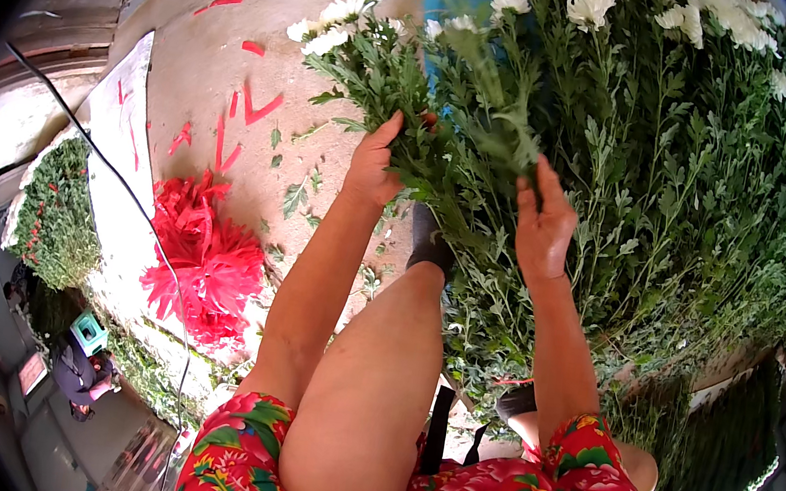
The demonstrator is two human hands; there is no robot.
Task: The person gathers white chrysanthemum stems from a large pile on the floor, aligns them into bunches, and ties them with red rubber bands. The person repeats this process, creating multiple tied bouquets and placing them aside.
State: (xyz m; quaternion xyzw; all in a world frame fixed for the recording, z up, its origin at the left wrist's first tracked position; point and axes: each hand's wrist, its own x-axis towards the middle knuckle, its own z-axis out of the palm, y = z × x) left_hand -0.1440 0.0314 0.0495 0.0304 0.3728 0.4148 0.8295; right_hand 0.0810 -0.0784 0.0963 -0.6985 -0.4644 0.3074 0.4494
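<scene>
My left hand (375,163) is closed around a small bunch of white chrysanthemums (384,70), its leafy stems passing through the grip and the white heads pointing up and left. My right hand (546,216) pinches a leafy chrysanthemum stem (512,124) between thumb and fingers; this stem is blurred. Right beside it, a large heap of cut chrysanthemums (635,164) lies with white blooms along the far edge and stems towards me. Part of a blue surface (474,7) shows behind the bunch.
Red strips (205,268) lie in a pile at left, with loose ones (259,110) and fallen leaves (294,198) on the floor. A black cable (142,210) crosses the left side. Another green heap (55,207), a person (77,369) and a green stool (88,333) are farther left.
</scene>
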